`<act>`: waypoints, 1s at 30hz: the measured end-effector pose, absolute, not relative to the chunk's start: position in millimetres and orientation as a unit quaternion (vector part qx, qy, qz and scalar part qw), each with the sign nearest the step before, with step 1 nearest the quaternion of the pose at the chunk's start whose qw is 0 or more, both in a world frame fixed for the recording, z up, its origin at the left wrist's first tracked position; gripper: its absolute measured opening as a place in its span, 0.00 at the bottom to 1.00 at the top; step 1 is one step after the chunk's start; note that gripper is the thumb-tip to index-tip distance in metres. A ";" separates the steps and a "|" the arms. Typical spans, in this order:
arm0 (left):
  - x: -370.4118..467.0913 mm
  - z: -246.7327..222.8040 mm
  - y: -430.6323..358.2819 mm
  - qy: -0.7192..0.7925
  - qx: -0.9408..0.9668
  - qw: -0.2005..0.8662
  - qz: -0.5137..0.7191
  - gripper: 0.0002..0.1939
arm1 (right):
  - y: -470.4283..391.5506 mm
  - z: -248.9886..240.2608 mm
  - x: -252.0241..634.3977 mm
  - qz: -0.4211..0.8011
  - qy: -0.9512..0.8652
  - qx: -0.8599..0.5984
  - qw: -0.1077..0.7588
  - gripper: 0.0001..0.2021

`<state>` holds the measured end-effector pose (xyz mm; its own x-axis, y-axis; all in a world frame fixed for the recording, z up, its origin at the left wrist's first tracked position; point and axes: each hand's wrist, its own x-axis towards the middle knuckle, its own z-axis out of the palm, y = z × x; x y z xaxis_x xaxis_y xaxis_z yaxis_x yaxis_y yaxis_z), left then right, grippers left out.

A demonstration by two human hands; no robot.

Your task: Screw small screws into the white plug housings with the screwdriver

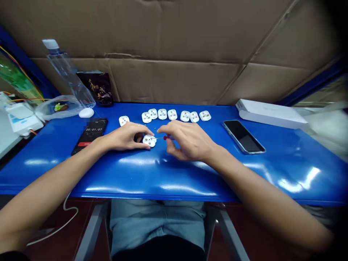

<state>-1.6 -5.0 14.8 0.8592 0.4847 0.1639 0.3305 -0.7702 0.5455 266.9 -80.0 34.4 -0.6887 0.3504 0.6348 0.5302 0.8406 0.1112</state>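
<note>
Between the thumb and fingers of my left hand (126,137) is a small white plug housing (149,141), its inside with metal parts facing up, low over the blue table. My right hand (189,140) pinches a thin screwdriver (165,137) with a red collar; most of its handle is hidden by my fingers. The shaft points left, and its tip meets the right side of the housing. Behind my hands lies a row of similar white housings (172,115). Another white housing (124,120) sits just beyond my left hand. Tiny dark bits (154,128) lie nearby.
On the blue table (174,181), a phone with a running timer (91,132) lies left, partly behind my forearm. A dark phone (243,136) and a long white box (272,113) are right. A clear bottle (69,78), dark pouch (99,88) and white oval case (86,112) stand back left.
</note>
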 end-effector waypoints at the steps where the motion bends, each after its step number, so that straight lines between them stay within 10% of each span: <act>1: -1.8 14.9 -5.1 0.219 0.929 0.256 0.150 0.22 | -80.6 35.2 266.8 -0.139 -0.909 -0.248 0.306 0.13; 30: -2.1 17.7 -5.9 0.227 0.935 0.233 0.141 0.21 | -79.9 32.5 268.1 -0.114 -0.896 -0.359 0.233 0.14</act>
<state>-2.1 -5.9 17.7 0.8565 0.4913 0.1583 0.3593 -0.7877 0.5004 268.1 -79.9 32.5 -0.6328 0.5909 0.5004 0.6974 0.7158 0.0367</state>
